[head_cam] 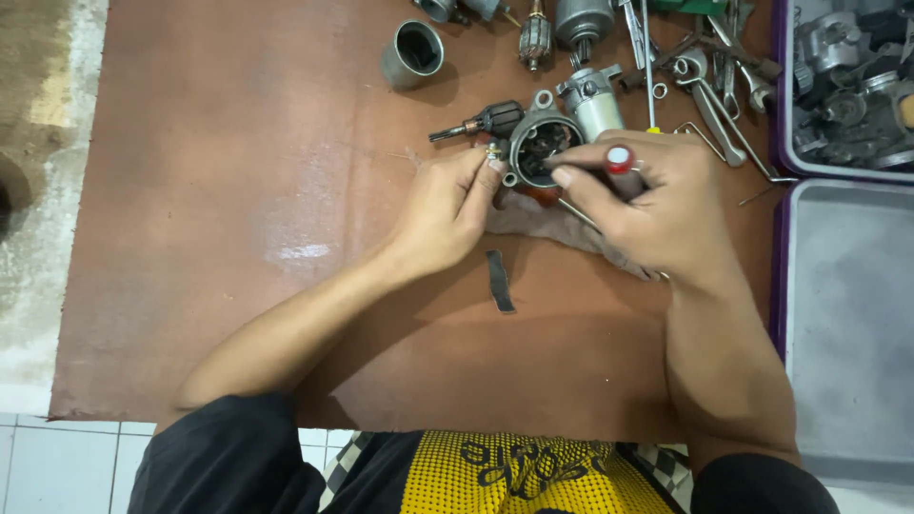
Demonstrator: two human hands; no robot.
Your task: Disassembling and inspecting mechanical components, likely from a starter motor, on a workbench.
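Grey cast metal, round and open at the top, the small motor end housing point(539, 145) sits pinched between the person's two hands on the brown board tabletop point(238, 190). The left hand point(446, 211) has its fingertips point(495, 167) closed together against the housing's left rim, beside a small brass terminal point(492, 150). The right hand point(657, 205) grips a thin metal tool with a red cap point(619, 158); its fingers are clamped around the shaft, and the index finger reaches over the housing's open mouth. Whether the tool's tip touches the inside, I cannot tell.

Under both sets of fingers lies a crumpled grey-brown rag point(547, 221). Just below the left fingers a short dark strip point(499, 282) lies flat on the board. Just beyond the fingertips, a dark wound armature with a steel shaft point(484, 122) rests beside the housing, and a pale cylindrical motor body point(593, 103) stands near the right thumb. Farther up, a grey metal cup point(413, 52). Well right of the right hand, loose wrenches point(709, 95) and a grey tray with a purple rim point(843, 314).
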